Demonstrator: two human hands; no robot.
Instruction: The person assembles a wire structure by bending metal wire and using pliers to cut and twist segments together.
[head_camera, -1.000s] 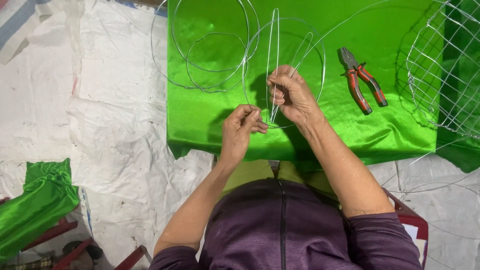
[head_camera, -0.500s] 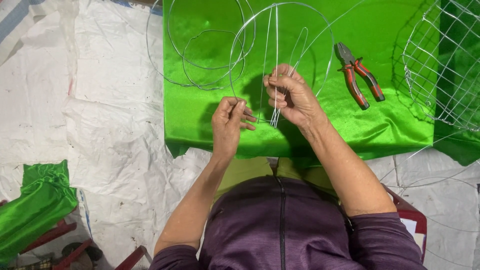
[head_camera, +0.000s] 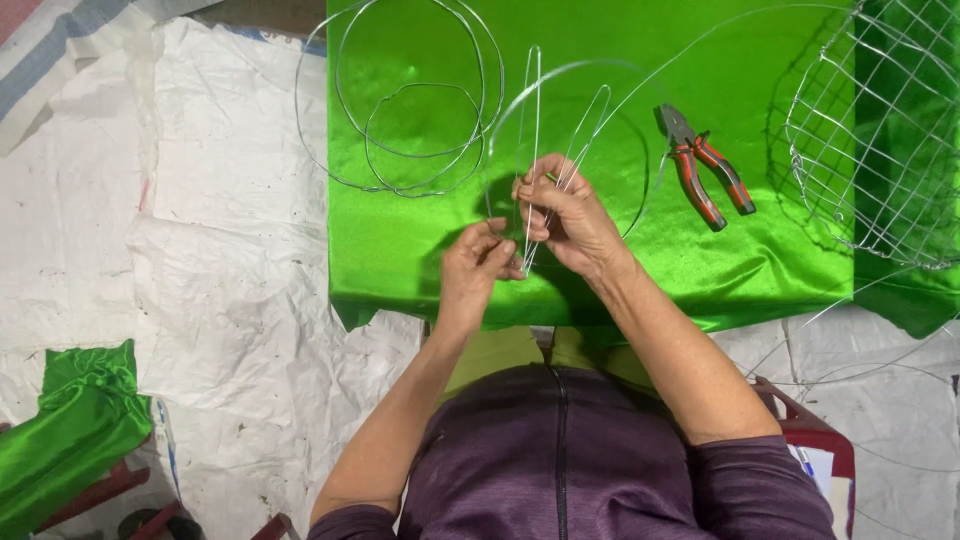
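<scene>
- At the far left a folded green satin cloth (head_camera: 75, 425) lies on a red frame, low in the view, well apart from the work.
- White woven sheeting (head_camera: 200, 300), creased and spotted, covers the floor under and around everything.
- A low table draped in a bright green satin cover (head_camera: 420, 260) fills the upper middle and right; its near edge folds down just ahead of the person's knees.
- On the cover's left part lie loose wire rings (head_camera: 410, 100), several circles overlapping, one reaching past the cover's edge onto the sheeting.
- The left hand (head_camera: 475, 265) comes up from below with the forearm stretched forward; its thumb and fingertips pinch the lower ends of the bent wire loops (head_camera: 530, 130), fingers pressed close together.
- Those loops, narrow and long, stand up from between the two hands over the middle of the cover, with a larger wire circle (head_camera: 575, 75) curving round behind them.
- The right hand (head_camera: 565, 215) sits just beside the left, a little higher, its fingers curled and closed around the same wire strands, wrist bent inward.
- Compared with half a second before, the two hands sit closer together at the base of the loops, and the loops lean less to one side.
- Red-handled pliers (head_camera: 705, 165) lie on the cover to the right of the hands, untouched, as before.
- At the far right a wire mesh basket frame (head_camera: 880, 130) rests partly on the cover.
</scene>
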